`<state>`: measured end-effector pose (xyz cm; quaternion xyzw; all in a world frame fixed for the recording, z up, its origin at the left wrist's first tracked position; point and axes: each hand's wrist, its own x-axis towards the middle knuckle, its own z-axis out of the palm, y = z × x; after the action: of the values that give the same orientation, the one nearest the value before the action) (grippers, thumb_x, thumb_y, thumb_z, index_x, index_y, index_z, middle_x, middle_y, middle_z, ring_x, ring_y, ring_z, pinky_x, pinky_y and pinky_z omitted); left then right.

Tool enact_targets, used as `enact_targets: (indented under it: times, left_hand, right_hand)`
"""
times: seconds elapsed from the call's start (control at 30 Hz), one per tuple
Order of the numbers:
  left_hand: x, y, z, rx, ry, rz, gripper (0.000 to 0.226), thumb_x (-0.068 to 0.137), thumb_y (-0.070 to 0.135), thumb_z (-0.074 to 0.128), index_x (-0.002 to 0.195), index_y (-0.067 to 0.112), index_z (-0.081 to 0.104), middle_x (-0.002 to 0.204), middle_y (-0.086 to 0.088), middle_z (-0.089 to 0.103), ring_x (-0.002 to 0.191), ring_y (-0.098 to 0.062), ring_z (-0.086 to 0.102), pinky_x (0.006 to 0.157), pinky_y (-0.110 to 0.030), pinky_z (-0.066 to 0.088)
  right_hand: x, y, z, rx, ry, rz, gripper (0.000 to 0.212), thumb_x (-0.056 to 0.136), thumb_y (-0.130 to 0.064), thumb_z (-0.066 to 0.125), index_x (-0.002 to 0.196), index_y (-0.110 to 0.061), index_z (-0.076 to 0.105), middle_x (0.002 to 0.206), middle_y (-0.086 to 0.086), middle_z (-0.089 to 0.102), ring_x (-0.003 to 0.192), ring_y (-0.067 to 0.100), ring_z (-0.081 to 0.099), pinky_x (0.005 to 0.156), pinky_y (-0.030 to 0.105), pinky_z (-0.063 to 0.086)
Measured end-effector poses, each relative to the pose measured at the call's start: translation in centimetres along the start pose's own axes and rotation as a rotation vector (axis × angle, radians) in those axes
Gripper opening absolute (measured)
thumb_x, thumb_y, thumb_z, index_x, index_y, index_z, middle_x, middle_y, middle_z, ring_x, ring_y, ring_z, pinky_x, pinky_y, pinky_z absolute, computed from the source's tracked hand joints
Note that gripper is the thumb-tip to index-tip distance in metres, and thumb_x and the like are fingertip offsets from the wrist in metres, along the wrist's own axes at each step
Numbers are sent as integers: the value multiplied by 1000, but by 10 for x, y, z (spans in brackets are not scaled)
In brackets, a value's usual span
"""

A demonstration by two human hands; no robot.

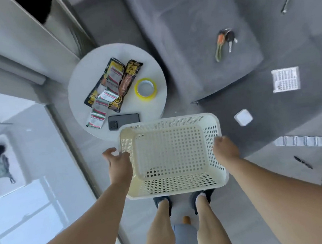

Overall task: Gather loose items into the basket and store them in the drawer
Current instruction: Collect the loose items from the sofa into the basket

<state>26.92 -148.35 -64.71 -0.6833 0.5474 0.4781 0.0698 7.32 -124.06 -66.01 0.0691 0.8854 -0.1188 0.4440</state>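
Both hands carry the empty basket (pixel 172 156): right hand (pixel 223 148) closed over one rim, left hand (pixel 118 159) loosening at the other.
We judge it light, stiff plastic, best gripped by its rims; it hangs just beside the round table (pixel 156 70).

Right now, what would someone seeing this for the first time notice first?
The empty cream perforated basket in the middle, gripped by the right hand while the left hand is open at its side. Behind it, the round white table holds snack packets, yellow tape roll and phone; keys lie on the grey sofa.
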Motion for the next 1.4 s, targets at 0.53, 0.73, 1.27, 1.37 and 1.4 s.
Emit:
enact_targets:
  times: [0.53,0.73,1.27,1.37,1.4]
  left_hand:
    - [-335,204,88,468,-751,513,19,92,24,58,107,16,66,97,-3,74,86,-26,66,81,-40,52]
    - [-455,194,199,764,-920,562,32,82,32,57,105,13,68,84,-5,66,68,-22,56,65,-35,45]
    - [-615,75,417,758,-760,443,28,93,18,50,112,22,70,95,-3,78,82,-25,72,75,-39,58]
    - [-580,77,454,851,-718,409,45,76,37,55,115,18,68,101,-6,75,81,-25,72,73,-41,61]
    - [-560,78,470,917,-674,406,62,67,47,55,121,20,66,111,-8,72,88,-27,72,79,-45,62]
  right_hand:
    - [-266,260,-228,437,221,447,26,102,3,38,84,-16,44,87,0,51,66,12,45,62,23,41]
    - [-316,409,-254,669,155,599,23,97,-11,43,98,-9,66,94,8,70,78,26,66,66,34,56]
    - [-217,690,-310,849,80,525,41,75,-19,42,105,-20,69,88,6,77,74,30,75,60,48,66]
    - [-184,684,-327,853,52,527,37,80,-12,40,99,-18,72,90,10,77,75,30,71,72,52,65]
    - [-168,682,-330,864,44,542,37,82,-11,40,100,-18,71,92,11,76,75,30,69,74,51,65]
